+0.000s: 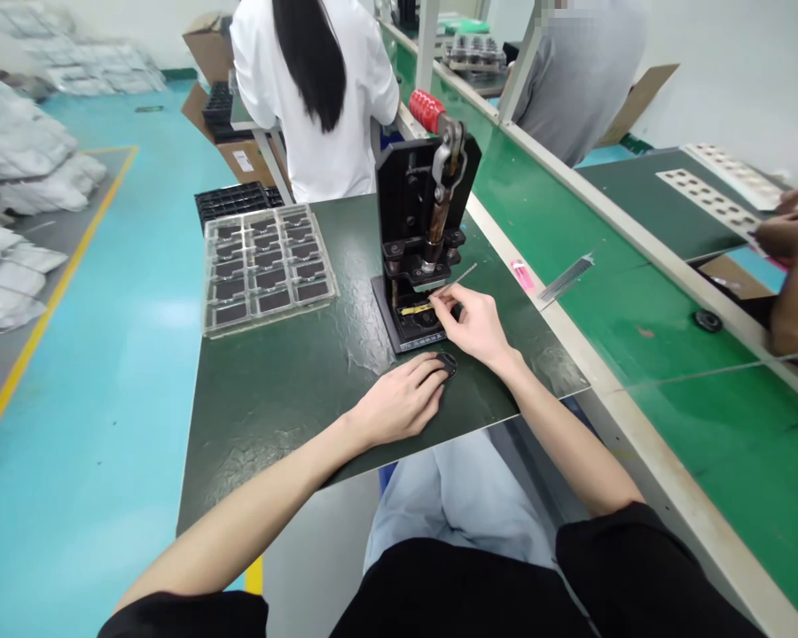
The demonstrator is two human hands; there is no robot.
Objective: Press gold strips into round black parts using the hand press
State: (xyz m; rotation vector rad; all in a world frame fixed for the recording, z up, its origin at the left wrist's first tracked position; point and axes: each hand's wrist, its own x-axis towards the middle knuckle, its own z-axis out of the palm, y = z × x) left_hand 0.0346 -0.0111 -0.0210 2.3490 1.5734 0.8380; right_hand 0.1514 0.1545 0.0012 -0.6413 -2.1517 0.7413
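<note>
A black hand press (432, 221) with a red lever grip (426, 111) stands on the dark green table. My right hand (475, 323) is at its base, thumb and finger pinched on a thin metal rod (464, 277) that sticks up to the right. Beside these fingertips, a yellow strip (416, 309) lies across the press's lower fixture. In front of the base, my left hand (402, 399) is closed on a small black round part (448, 363) at the tabletop. Its fingers cover part of that piece.
A clear plastic tray (249, 308) with dark pieces in its pockets lies to the left. Thin metal rods (567, 277) and a pink piece (522, 274) lie on the right. A black ring (707, 321) sits on the green conveyor (705, 416). Other people work ahead and at right.
</note>
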